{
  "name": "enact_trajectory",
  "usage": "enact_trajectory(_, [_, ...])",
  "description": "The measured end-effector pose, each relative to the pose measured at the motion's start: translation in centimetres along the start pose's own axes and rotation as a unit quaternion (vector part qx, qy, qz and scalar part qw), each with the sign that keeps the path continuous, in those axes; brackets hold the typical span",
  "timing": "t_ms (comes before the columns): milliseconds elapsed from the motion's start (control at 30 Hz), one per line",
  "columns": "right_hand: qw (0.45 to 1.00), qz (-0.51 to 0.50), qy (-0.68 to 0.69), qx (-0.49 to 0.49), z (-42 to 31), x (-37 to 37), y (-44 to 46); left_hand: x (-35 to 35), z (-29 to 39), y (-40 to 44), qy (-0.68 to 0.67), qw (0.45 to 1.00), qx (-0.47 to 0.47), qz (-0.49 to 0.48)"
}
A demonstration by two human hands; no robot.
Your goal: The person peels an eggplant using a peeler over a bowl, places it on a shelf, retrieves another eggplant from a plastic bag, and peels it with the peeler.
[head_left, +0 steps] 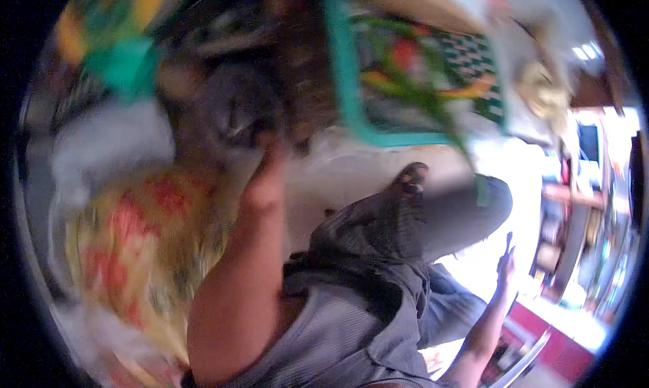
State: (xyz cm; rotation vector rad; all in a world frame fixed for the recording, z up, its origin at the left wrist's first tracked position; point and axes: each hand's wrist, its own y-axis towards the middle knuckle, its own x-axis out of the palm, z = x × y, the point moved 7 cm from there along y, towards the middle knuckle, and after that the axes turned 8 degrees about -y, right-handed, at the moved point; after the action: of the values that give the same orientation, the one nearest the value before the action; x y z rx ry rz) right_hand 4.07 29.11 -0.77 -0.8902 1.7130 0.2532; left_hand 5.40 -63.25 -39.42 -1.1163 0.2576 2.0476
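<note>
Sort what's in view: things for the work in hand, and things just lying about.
Probably in use:
- thin dark tool, in the right hand
- green-rimmed basket with long green leaves
- blurred dark thing by the left hand, perhaps

Seemingly just lying about:
- red-and-yellow patterned cloth or bag
- white bundle beside it

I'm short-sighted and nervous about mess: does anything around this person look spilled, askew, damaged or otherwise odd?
One thing: a long green strip trails over the rim of the green basket rather than lying inside. I see no clear spill or damage, but blur hides much.
</note>
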Motion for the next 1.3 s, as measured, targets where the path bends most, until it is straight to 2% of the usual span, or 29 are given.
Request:
enact_trajectory(33, [0.997,0.03,0.051,-0.045,1.6,0.2,2.5,-0.1,0.3,0.4,0.009,1.0,0.02,-0.012])
enact_trajectory(67, [0.985,0.103,-0.001,-0.137,1.0,0.0,3.4,-0.1,1.0,1.1,0.013,0.999,0.039,-0.022])
enact_trajectory(100, [0.991,0.048,0.053,-0.117,-6.9,-0.9,-4.5,0.1,2.7,2.4,0.013,0.997,0.063,-0.032])
enact_trajectory(200, [0.978,0.109,0.127,-0.127,-7.7,-3.5,0.6,-2.3,3.9,4.9,0.02,0.996,0.086,-0.027])
enact_trajectory(267, [0.97,0.028,0.216,-0.107,-9.7,-3.7,-1.4,-5.3,2.9,4.6,0.026,0.996,0.086,-0.013])
enact_trajectory(300, [0.938,-0.04,0.32,-0.126,-12.5,-3.3,-2.4,-7.1,1.4,4.2,0.028,0.996,0.082,-0.003])
enact_trajectory(333, [0.929,-0.046,0.337,-0.145,-13.5,-2.9,-1.4,-9.3,0.2,3.1,0.027,0.996,0.08,0.009])
enact_trajectory(367, [0.927,-0.021,0.295,-0.231,-13.8,-3.5,-0.6,-10.8,-0.6,2.7,0.028,0.996,0.081,0.016])
enact_trajectory(400, [0.906,-0.076,0.365,-0.199,-14.7,-3.0,0.6,-12.2,0.9,2.6,0.045,0.996,0.081,0.017])
enact_trajectory(433, [0.924,-0.023,0.326,-0.198,-18.0,-3.8,-2.5,-15.0,-0.7,1.2,0.083,0.995,0.047,0.014])
enact_trajectory(467, [0.926,-0.084,0.322,-0.18,-18.2,-3.4,-1.7,-16.9,0.8,1.0,0.188,0.982,-0.014,-0.021])
enact_trajectory(500, [0.938,-0.092,0.308,-0.131,-19.2,-3.6,-3.3,-19.1,2.8,0.4,0.189,0.978,-0.063,-0.056])
enact_trajectory(533, [0.942,-0.099,0.29,-0.133,-18.4,-3.4,-3.0,-17.6,-0.4,2.3,0.358,0.927,0.07,-0.085])
enact_trajectory(600, [0.948,-0.086,0.271,-0.145,-17.9,-2.9,-1.9,-20.6,-2.8,4.5,0.341,0.905,0.253,-0.001])
enact_trajectory(667, [0.949,-0.089,0.277,-0.125,-16.3,-2.1,-1.3,-22.8,-0.9,2.8,0.355,0.868,0.346,-0.016])
enact_trajectory(700, [0.949,-0.098,0.274,-0.119,-15.1,-1.6,-1.0,-22.4,-3.4,5.1,0.232,0.934,0.261,-0.078])
enact_trajectory(767, [0.945,-0.112,0.293,-0.093,-12.2,-0.8,0.2,-23.1,-5.0,5.7,0.112,0.969,0.171,-0.136])
enact_trajectory(833, [0.946,-0.104,0.301,-0.066,-9.0,0.2,0.9,-23.3,-4.9,6.2,0.115,0.98,0.065,-0.147])
enact_trajectory(900, [0.957,-0.105,0.269,-0.032,-6.2,0.8,1.0,-22.7,-7.0,4.0,0.108,0.98,-0.062,-0.158])
enact_trajectory(933, [0.977,-0.113,0.175,-0.048,-4.3,1.0,2.7,-22.6,-6.7,2.7,0.104,0.977,-0.095,-0.158])
enact_trajectory(967, [0.977,-0.116,0.172,-0.051,-2.9,1.8,3.6,-22.5,-6.5,1.3,0.101,0.974,-0.128,-0.157])
enact_trajectory(1000, [0.964,-0.099,0.22,-0.117,-2.7,2.2,4.3,-21.7,-5.0,-2.5,-0.009,0.955,-0.201,-0.217])
enact_trajectory(1033, [0.956,-0.098,0.245,-0.129,-3.1,2.4,4.8,-20.1,-3.7,-5.2,-0.121,0.917,-0.268,-0.271])
enact_trajectory(1100, [0.938,-0.097,0.294,-0.154,-3.8,2.8,5.6,-16.9,-6.3,-6.7,-0.162,0.897,-0.337,-0.236])
enact_trajectory(1167, [0.947,-0.109,0.279,-0.117,-4.0,3.5,5.7,-14.9,-6.8,-8.9,-0.271,0.873,-0.276,-0.298])
enact_trajectory(1200, [0.951,-0.109,0.267,-0.111,-4.4,3.7,5.4,-14.3,-6.3,-10.7,-0.275,0.871,-0.281,-0.294])
enact_trajectory(1267, [0.958,-0.117,0.241,-0.106,-4.8,4.4,5.5,-12.9,-1.7,-12.0,-0.414,0.855,-0.217,-0.226])
enact_trajectory(1300, [0.961,-0.124,0.223,-0.108,-4.1,4.6,6.5,-11.5,-1.6,-12.2,-0.421,0.851,-0.221,-0.223])
